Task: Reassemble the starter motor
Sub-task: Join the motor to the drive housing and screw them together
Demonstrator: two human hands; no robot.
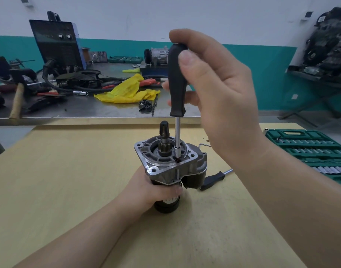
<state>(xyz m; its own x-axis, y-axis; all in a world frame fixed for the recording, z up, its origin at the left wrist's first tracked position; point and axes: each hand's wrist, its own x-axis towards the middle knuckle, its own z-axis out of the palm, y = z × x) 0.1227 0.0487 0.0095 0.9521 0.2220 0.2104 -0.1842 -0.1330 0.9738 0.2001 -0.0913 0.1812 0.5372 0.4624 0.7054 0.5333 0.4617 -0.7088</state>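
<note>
The starter motor (166,167) stands upright on the wooden table (69,171), its grey flanged nose housing and pinion gear facing up. My left hand (156,187) grips its black cylindrical body from the left. My right hand (214,89) holds the black handle of a screwdriver (177,82) upright above the housing. The silver shaft runs straight down, and its tip enters a hole in the flange beside the pinion.
A second black-handled driver (214,179) lies on the table right of the motor. An open green socket set (312,151) sits at the right edge. Behind, a steel bench (88,109) holds a yellow rag (127,89), a hammer (17,101), cables and a welder (57,43).
</note>
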